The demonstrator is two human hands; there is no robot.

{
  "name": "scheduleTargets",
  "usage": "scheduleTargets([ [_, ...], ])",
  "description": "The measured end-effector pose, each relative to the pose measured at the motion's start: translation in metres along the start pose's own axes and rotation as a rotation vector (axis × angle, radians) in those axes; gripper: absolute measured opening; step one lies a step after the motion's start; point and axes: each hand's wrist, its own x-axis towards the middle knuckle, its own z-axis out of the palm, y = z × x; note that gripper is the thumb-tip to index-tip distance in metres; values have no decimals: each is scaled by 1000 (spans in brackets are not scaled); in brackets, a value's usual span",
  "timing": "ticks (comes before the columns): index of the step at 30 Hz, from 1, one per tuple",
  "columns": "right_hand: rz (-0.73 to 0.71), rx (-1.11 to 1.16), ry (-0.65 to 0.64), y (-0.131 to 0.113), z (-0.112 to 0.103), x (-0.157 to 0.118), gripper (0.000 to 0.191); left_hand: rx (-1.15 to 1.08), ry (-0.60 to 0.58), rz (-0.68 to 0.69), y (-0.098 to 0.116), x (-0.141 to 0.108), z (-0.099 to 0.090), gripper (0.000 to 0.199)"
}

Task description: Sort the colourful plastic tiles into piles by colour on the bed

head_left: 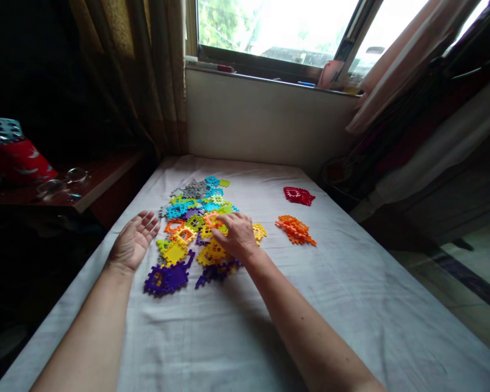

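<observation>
My left hand point(134, 242) rests palm up on the sheet at the left of a mixed pile, its fingers loosely spread and holding nothing. Over the middle of the pile, my right hand point(239, 234) has thumb and fingertips at an orange interlocking plastic tile point(212, 219) and appears to pinch its edge. Yellow tiles point(212, 253) lie under that hand, which partly hides them. Nearer to me are purple tiles point(167, 279). Blue tiles point(177, 209) and grey tiles point(194, 189) make up the far part of the pile.
Apart from the pile, orange tiles point(296, 230) and red tiles point(299, 195) sit in separate groups at the right. A white sheet point(179, 343) covers the bed-like surface. Left stands a brown table point(106, 177) with glasses point(53, 188) and a red container point(20, 160).
</observation>
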Motion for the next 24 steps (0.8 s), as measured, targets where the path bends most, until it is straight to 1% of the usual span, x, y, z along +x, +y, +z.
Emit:
scheduleTargets([
  [3, 106, -52, 103, 58, -19, -31, 28, 197, -80, 62, -9, 0, 3, 20],
  [4, 154, -86, 148, 78, -25, -42, 27, 256, -79, 87, -12, 0, 4, 21],
  [5, 200, -123, 195, 98, -30, -54, 27, 320, -59, 125, -15, 1, 3, 21],
  [7, 284, -193, 287, 133, -36, -76, 26, 487, 7, 246, -18, 3, 1, 17],
  [9, 320, -241, 370, 158, -38, -94, 26, 700, 61, 398, -18, 5, -4, 12],
  [10, 321, -252, 400, 166, -37, -100, 26, 795, 68, 469, -18, 6, -6, 11],
  [13, 327, -237, 424, 179, -29, -112, 27, 975, 36, 615, -16, 6, -15, 12],
  [15, 351, -227, 412, 181, -23, -115, 28, 1085, 5, 634, -17, 3, -20, 14],
  [19, 353, -248, 451, 182, -12, -117, 30, 1341, -17, 529, -22, -7, -25, 15],
  [21, 342, -254, 473, 181, -8, -118, 29, 1435, 4, 482, -24, -11, -22, 23],
  [24, 329, -261, 482, 179, -6, -120, 27, 1530, 22, 453, -27, -15, -12, 34],
])
